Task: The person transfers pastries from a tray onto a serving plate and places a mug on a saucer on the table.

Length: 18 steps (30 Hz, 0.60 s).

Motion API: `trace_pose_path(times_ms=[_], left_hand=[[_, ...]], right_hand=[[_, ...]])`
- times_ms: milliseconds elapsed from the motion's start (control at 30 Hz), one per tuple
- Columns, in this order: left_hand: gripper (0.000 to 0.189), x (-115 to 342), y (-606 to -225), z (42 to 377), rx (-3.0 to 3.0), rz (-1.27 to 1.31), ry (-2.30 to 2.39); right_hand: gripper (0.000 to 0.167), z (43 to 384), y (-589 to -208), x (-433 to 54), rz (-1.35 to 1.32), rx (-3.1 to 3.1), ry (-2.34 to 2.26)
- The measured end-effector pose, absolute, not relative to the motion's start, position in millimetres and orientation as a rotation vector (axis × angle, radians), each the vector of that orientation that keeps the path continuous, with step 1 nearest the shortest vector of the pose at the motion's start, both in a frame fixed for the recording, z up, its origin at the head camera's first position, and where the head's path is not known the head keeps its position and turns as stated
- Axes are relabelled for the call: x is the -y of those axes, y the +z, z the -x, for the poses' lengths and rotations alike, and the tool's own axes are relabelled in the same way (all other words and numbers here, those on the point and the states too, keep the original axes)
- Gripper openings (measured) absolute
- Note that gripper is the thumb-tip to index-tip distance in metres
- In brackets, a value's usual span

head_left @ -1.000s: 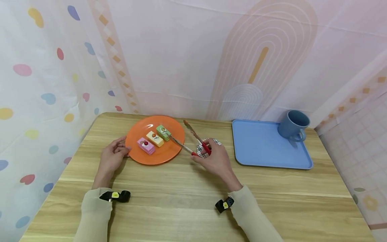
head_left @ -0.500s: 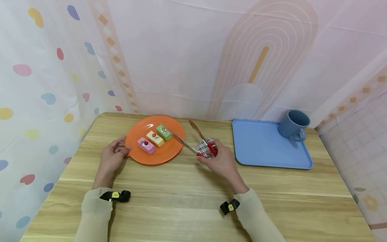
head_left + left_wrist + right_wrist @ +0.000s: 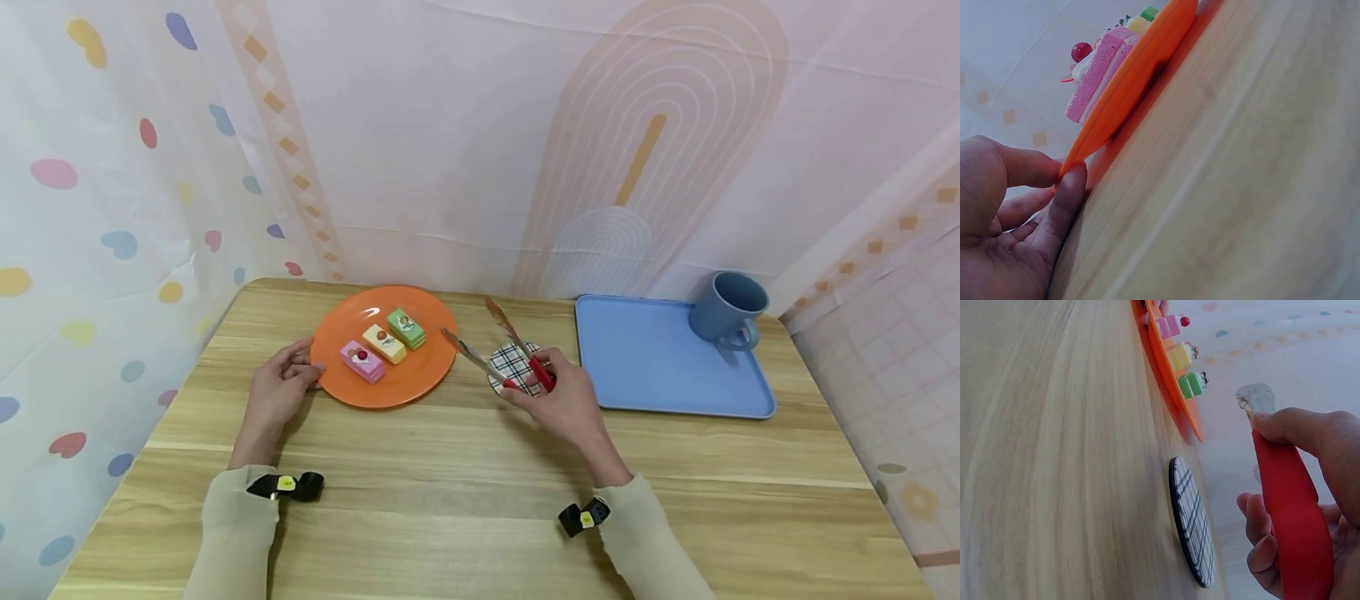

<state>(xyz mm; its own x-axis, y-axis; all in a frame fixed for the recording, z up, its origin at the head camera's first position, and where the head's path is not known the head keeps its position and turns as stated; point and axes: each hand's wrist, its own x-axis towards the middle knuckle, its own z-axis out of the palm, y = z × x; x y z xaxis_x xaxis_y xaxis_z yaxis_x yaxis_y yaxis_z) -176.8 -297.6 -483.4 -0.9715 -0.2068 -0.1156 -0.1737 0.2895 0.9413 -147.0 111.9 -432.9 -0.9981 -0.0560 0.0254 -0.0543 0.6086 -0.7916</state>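
My left hand [image 3: 281, 387] pinches the near-left rim of an orange plate [image 3: 420, 375] between thumb and fingers; the left wrist view shows the rim between them. On the plate lie three toy cake slices in a row: a pink slice [image 3: 362, 362], a yellow slice [image 3: 385, 343] and a green slice [image 3: 407, 328]. My right hand [image 3: 562, 396] holds red-handled metal tongs [image 3: 1291, 519], their arms spread with nothing between the tips. The tongs are over a round plaid coaster [image 3: 512, 364], right of the plate. In the right wrist view the coaster [image 3: 1191, 522] lies flat on the table.
A blue tray [image 3: 637, 358] lies on the right of the wooden table [image 3: 420, 500], with a blue mug [image 3: 723, 308] at its back right corner. A patterned curtain [image 3: 435, 150] hangs right behind the table's back edge.
My right hand has drawn the tongs rightward, away from the green slice and off the plate, to over the coaster. The left hand, plate and slices have stayed in place.
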Motion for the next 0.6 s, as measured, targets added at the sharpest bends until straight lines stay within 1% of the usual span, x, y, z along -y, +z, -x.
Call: trace_pose_path(times_ms=[167, 367, 600], left_hand=[[0.057, 297.9, -483.1, 176.6, 2.506, -0.366, -1.814], [0.057, 298.2, -483.4, 177.6, 2.504, -0.374, -1.818], [0.057, 297.4, -482.8, 177.4, 2.498, -0.381, -1.822]], right_hand=[[0.061, 145.2, -433.6, -118.9, 0.082, -2.822, -1.386], [0.064, 144.4, -435.0, -129.5, 0.072, -2.816, -1.409], [0.061, 142.0, -434.2, -140.7, 0.067, -2.824, -1.435]])
